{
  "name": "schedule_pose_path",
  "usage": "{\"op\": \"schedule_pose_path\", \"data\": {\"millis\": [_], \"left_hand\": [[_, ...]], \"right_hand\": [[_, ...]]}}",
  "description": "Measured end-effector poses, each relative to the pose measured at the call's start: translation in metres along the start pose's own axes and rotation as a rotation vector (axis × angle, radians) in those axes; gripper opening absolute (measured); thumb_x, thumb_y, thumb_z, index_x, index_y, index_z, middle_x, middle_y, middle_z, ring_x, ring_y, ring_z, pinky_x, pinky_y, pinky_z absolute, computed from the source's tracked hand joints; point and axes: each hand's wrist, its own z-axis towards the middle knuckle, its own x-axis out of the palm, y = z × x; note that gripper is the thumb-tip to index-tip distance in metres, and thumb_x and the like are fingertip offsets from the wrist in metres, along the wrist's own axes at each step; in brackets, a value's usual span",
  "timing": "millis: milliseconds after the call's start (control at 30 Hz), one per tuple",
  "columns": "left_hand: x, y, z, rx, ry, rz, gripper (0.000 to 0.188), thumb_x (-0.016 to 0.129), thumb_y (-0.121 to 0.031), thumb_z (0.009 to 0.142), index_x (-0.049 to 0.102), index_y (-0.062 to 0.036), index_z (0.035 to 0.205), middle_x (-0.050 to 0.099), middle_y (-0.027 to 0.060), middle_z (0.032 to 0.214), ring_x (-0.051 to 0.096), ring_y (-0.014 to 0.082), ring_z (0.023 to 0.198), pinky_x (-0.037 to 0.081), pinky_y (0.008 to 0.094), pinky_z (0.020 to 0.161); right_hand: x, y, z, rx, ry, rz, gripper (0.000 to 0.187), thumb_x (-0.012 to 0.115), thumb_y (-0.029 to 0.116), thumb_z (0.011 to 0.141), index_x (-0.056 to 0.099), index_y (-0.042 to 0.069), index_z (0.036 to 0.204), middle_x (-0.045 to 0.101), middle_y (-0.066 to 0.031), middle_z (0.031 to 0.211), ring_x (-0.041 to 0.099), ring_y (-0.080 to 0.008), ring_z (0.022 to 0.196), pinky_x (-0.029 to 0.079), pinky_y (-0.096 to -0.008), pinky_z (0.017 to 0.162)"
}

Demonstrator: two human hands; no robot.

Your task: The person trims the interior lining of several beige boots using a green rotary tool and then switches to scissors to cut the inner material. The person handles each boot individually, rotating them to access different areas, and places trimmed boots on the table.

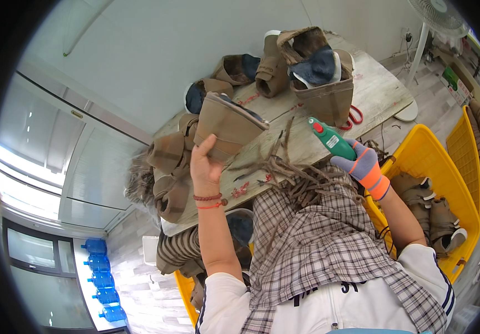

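Observation:
My bare left hand, with red bracelets at the wrist, grips a brown boot upper above the table, thumb on its near face. My right hand, in a grey and orange glove, is closed round a green handheld power tool with a red button, which looks like an electric cutter. The tool is held apart from the upper. A tangle of thin brown trimmed strips lies over the table's near edge and my checked apron. Red-handled scissors lie on the table to the right.
More brown boot uppers stand at the table's back, with others piled at its left. Yellow baskets holding boot uppers are at my right. A white fan stands at far right, and several blue water bottles at lower left.

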Motion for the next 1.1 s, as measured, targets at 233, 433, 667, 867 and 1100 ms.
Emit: {"op": "schedule_pose_path", "data": {"millis": [233, 433, 667, 867, 1100], "left_hand": [[-0.040, -0.024, 0.000, -0.283, -0.090, -0.529, 0.030, 0.051, -0.009, 0.092, 0.052, 0.0034, 0.120, 0.059, 0.0178, 0.121, 0.057, 0.0318, 0.112, 0.046, 0.0465, 0.096], [-0.040, -0.015, -0.011, -0.349, -0.071, -0.616, 0.029, 0.050, -0.010, 0.093, 0.052, 0.0038, 0.119, 0.059, 0.0178, 0.121, 0.057, 0.0316, 0.111, 0.046, 0.0446, 0.097], [-0.047, -0.005, -0.008, -0.346, -0.105, -0.589, 0.030, 0.051, -0.010, 0.092, 0.053, 0.0041, 0.119, 0.059, 0.0178, 0.120, 0.057, 0.0314, 0.111, 0.046, 0.0440, 0.097], [-0.037, 0.007, -0.010, -0.307, -0.211, -0.503, 0.030, 0.052, -0.010, 0.092, 0.052, 0.0041, 0.119, 0.058, 0.0179, 0.121, 0.057, 0.0313, 0.111, 0.047, 0.0436, 0.096], [-0.038, 0.020, -0.011, -0.362, -0.148, -0.612, 0.029, 0.050, -0.011, 0.093, 0.054, 0.0032, 0.118, 0.060, 0.0173, 0.119, 0.057, 0.0316, 0.110, 0.047, 0.0456, 0.095]], "right_hand": [[-0.003, 0.014, -0.002, -0.572, -0.178, -0.497, 0.065, 0.081, 0.044, 0.062, 0.063, 0.006, 0.112, 0.059, -0.0100, 0.065, 0.059, -0.0263, 0.058, 0.047, -0.0350, 0.055], [-0.011, 0.012, -0.014, -0.634, -0.167, -0.578, 0.067, 0.081, 0.044, 0.061, 0.061, 0.007, 0.114, 0.054, -0.0083, 0.059, 0.055, -0.0250, 0.052, 0.044, -0.0353, 0.051], [-0.010, 0.022, -0.016, -0.602, -0.093, -0.593, 0.067, 0.078, 0.047, 0.062, 0.060, 0.008, 0.113, 0.054, -0.0081, 0.059, 0.055, -0.0259, 0.052, 0.045, -0.0356, 0.050], [-0.003, 0.023, -0.016, -0.591, -0.092, -0.575, 0.067, 0.078, 0.051, 0.061, 0.061, 0.009, 0.111, 0.056, -0.0087, 0.060, 0.056, -0.0265, 0.053, 0.045, -0.0358, 0.050], [0.004, 0.025, -0.013, -0.647, -0.166, -0.474, 0.067, 0.080, 0.048, 0.060, 0.062, 0.007, 0.110, 0.058, -0.0097, 0.063, 0.057, -0.0263, 0.054, 0.046, -0.0348, 0.052]]}}
